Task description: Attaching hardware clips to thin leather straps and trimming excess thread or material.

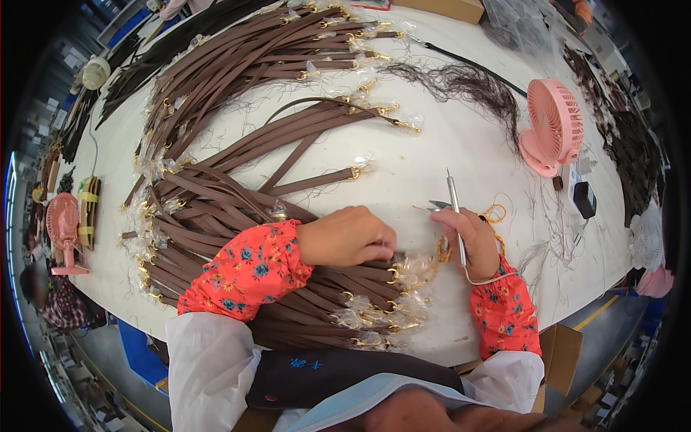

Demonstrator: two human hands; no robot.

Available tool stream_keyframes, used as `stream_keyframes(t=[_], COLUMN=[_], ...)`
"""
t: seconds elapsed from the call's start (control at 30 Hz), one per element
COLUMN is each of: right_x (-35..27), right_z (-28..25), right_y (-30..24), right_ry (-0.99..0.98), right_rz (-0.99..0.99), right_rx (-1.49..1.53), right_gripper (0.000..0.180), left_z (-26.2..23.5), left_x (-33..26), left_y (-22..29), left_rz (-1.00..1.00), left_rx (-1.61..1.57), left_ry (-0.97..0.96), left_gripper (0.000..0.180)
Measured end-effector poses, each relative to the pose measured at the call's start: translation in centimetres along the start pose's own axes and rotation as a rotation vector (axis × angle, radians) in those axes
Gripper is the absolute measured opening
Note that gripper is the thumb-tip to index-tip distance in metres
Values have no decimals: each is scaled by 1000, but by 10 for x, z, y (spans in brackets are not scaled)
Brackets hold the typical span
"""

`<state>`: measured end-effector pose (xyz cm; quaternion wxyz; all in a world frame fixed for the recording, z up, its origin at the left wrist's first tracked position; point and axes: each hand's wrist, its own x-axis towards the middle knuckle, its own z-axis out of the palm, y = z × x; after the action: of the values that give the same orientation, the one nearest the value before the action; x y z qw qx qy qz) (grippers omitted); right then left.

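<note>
My left hand (353,236) is closed, its fingers curled down on the end of a brown strap (380,265) in the near pile; the fingertips are partly hidden. My right hand (475,241) is closed round a slim silver pen-like tool (453,193), its thin tip pointing up and away from me. A pale cord (493,279) runs from its lower end across my wrist. Small dark blades of thread snips (439,206) also stick out of this hand, beside a twisted orange cord (495,213). Gold clasps (393,275) in clear plastic wrap finish the straps near my left fingers.
More brown straps (230,68) lie bundled at the far left of the white table (446,133). Loose dark threads (468,79) trail across the far side. Pink fans stand at right (553,122) and left (63,223). A black adapter (584,199) sits near the right fan.
</note>
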<state>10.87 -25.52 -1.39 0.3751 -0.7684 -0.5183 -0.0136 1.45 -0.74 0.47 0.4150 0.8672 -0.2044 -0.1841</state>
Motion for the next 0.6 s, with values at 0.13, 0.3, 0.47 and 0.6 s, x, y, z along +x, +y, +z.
stream_keyframes(t=[0.13, 0.3, 0.47, 0.6], right_x=[5, 0, -7, -7], right_z=[4, 12, 15, 11], right_y=[-11, -23, -26, -30], right_ry=[-58, -157, -229, -331], right_rz=[-136, -187, -162, -127], right_rx=[80, 228, 236, 237], right_gripper=[38, 43, 42, 36], left_z=[-8, -26, -42, -45], left_x=[-6, -16, -31, -28], left_y=[-2, -12, -25, -28], left_rz=[56, 72, -337, -303], left_rx=[-184, 270, 764, 638], left_ry=[-311, 114, 459, 345], left_gripper=[24, 16, 22, 19])
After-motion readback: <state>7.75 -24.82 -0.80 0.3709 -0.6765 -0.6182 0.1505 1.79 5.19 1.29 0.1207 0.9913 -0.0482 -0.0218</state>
